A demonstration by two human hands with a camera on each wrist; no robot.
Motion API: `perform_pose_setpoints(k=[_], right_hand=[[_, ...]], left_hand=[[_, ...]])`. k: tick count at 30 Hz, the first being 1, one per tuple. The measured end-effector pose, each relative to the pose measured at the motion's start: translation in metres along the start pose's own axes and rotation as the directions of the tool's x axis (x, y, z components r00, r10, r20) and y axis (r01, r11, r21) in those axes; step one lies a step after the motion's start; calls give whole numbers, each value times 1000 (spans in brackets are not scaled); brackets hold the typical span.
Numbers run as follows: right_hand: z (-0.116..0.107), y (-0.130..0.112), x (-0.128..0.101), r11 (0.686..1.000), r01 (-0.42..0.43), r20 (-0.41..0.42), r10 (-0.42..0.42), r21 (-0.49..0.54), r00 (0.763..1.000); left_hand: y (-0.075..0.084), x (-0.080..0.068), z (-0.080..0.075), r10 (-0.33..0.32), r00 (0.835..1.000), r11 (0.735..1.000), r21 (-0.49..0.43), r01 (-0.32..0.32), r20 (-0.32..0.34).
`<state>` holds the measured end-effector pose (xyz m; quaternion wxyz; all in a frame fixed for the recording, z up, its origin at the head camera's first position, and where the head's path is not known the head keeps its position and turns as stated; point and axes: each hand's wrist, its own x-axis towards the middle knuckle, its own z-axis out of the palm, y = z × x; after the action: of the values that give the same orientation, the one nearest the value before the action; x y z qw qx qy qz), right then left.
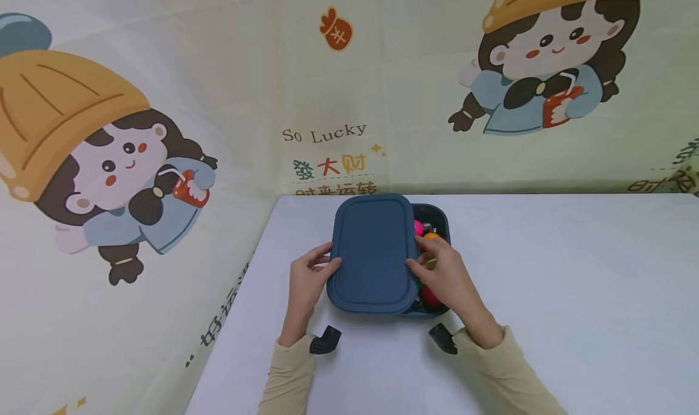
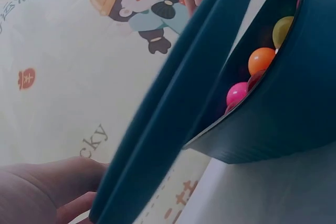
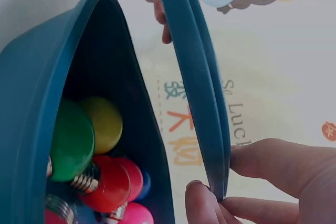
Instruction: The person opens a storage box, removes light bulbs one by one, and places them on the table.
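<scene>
A dark blue lid (image 1: 373,252) lies shifted left over a dark blue box (image 1: 437,221), leaving the box's right side uncovered. My left hand (image 1: 307,278) holds the lid's left edge. On the opposite edge my right hand (image 1: 442,272) pinches the lid between thumb and fingers (image 3: 207,203). The lid (image 3: 197,77) stands raised off the box (image 3: 37,93) in the right wrist view. Inside lie several coloured bulbs: green (image 3: 71,140), yellow (image 3: 102,121), red (image 3: 110,184). The left wrist view shows the lid (image 2: 173,103), the box (image 2: 283,103) and orange (image 2: 261,59) and pink (image 2: 237,93) bulbs.
The box stands near the far edge of a white table (image 1: 546,293). A printed cartoon backdrop (image 1: 164,130) walls the table at the back and left. Two small black wrist-camera mounts (image 1: 325,340) show by my cuffs.
</scene>
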<state>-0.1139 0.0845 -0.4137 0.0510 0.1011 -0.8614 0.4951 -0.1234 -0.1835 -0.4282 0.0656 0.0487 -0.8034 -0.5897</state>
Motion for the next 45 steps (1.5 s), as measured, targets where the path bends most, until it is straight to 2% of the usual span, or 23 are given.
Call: perform_pose_setpoints(k=[6, 9, 12, 19, 21, 27, 34, 45], right_hand=[[10, -6, 4, 1000, -26, 20, 26, 4, 999], [17, -10, 6, 998, -58, 39, 58, 11, 998], [23, -14, 8, 997, -70, 41, 69, 24, 997], [37, -20, 12, 995, -86, 52, 84, 46, 995], [41, -22, 13, 995, -94, 55, 92, 38, 994], [49, -26, 18, 995, -92, 46, 90, 46, 995], [59, -26, 26, 994, -75, 18, 74, 73, 997], [71, -32, 32, 982, -121, 51, 115, 145, 992]], left_hand=[[25, -6, -11, -9, 1000, 1000, 6, 9, -1], [26, -6, -17, -12, 1000, 1000, 14, 13, -13], [23, -3, -24, -22, 1000, 999, 26, 23, -21], [-12, 15, -37, -51, 998, 998, 33, 53, -49], [-16, 18, -40, -48, 997, 998, 49, 51, -55], [-18, 21, -47, -24, 996, 997, 74, 30, -83], [-21, 29, -53, -27, 995, 995, 89, 36, -92], [-25, 38, -65, -64, 991, 989, 125, 79, -120]])
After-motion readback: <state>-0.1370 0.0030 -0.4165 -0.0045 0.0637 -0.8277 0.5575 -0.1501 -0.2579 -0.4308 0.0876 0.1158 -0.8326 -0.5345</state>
